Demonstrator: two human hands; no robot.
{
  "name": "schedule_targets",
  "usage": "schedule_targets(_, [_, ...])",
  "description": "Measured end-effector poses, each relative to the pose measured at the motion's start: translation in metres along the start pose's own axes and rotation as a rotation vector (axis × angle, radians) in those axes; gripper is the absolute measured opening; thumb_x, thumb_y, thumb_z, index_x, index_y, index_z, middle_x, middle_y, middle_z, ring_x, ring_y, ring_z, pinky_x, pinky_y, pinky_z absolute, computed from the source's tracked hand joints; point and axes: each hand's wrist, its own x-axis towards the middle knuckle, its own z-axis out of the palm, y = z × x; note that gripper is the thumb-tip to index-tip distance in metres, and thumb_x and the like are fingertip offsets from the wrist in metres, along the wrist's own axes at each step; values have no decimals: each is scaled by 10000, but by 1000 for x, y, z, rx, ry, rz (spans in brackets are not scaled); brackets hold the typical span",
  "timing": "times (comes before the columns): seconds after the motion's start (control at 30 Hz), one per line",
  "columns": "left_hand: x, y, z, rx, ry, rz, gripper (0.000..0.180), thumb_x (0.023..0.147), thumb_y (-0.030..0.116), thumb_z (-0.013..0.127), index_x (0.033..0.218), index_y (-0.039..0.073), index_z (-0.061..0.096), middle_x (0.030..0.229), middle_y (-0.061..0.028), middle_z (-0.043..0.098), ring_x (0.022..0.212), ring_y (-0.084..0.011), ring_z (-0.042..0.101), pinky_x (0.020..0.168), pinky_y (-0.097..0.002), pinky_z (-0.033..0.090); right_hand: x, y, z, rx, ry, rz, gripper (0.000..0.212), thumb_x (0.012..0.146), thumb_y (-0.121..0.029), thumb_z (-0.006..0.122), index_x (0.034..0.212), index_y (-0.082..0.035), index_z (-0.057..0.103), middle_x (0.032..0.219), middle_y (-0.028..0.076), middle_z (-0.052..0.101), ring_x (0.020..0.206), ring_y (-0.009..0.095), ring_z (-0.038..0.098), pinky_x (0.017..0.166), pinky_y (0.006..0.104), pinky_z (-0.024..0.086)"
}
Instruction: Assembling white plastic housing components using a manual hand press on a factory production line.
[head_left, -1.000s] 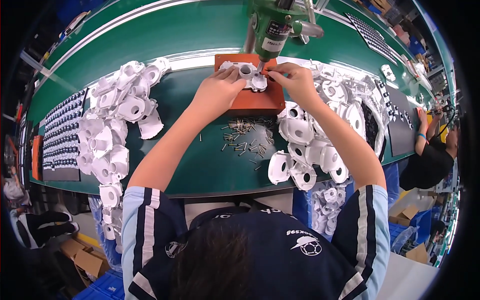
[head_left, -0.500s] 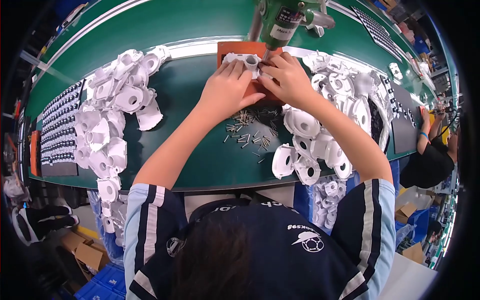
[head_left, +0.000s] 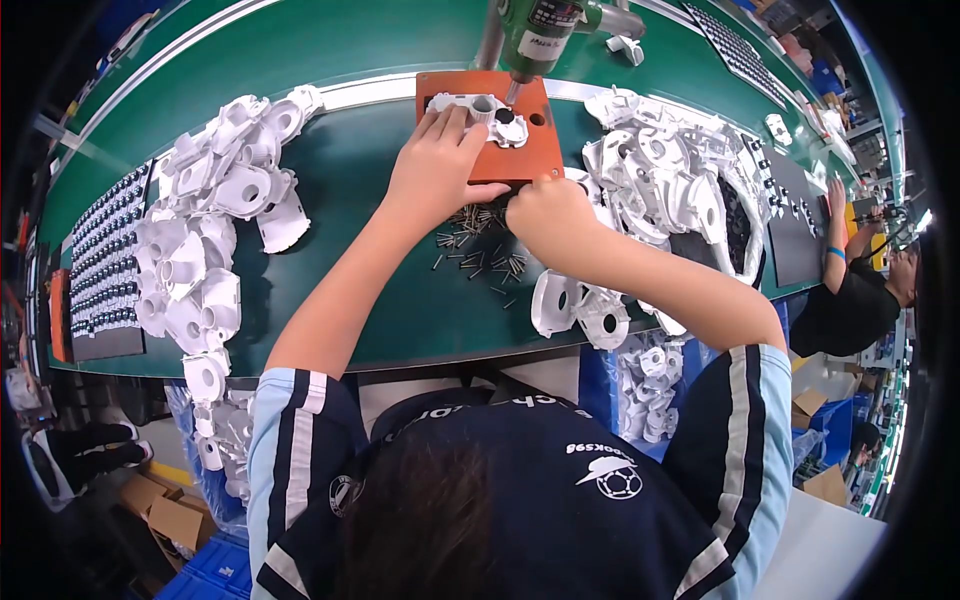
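A white plastic housing with an upright round tube lies on an orange fixture block. My left hand holds the housing's left end under its fingers, the thumb stretched toward me. At the block's front edge, my right hand is closed with its knuckles up; anything inside it is hidden. A green power screwdriver points down, its tip above the housing's right part. Loose screws are scattered on the green table between my forearms, nearest to my right hand.
White plastic parts are heaped at the left, more white parts at the right. Trays of small dark pieces lie far left. Blue bins stand below the table edge. A co-worker sits far right.
My right hand has left the housing and come toward me to the block's front edge, closing up. My left hand stays on the housing. The view has shifted slightly.
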Motion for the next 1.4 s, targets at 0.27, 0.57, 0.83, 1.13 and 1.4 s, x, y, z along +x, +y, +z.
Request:
schedule_targets(0.27, [0,0,-1,-37,14,-1,664,580,428,786,1059,61,508,1156,-174,525,1014,-364,552,915,-418,451,8,1,16,-43,-189,-32,36,640,-95,649,668,-103,671,661,53,655,629,197,660,505,307,496])
schedule_targets(0.57, [0,0,-1,-19,-14,-14,641,590,418,785,1054,63,522,1178,-178,519,1056,-338,544,985,-431,405,-10,27,-9,358,259,36,104,724,-63,576,806,-16,533,662,104,614,525,218,613,460,322,477])
schedule_targets(0.83, [0,-1,-1,-48,8,11,688,568,422,801,1048,17,520,1131,-238,543,1061,-359,550,997,-459,388,4,89,-26,1169,152,448,137,834,-97,590,912,1,646,704,31,597,614,72,555,556,215,434])
schedule_targets(1.13, [0,1,0,-38,7,-9,660,588,425,789,1058,41,530,1167,-187,530,1067,-331,542,988,-435,402,54,92,24,1182,453,453,237,791,-90,630,950,85,606,890,87,645,783,121,590,726,257,475])
schedule_targets(1.4, [0,0,-1,-64,15,-9,669,575,421,793,1057,41,528,1156,-187,534,1060,-329,546,989,-428,405,54,93,2,1104,252,575,188,759,-80,662,875,65,633,820,73,650,764,97,573,716,261,472])
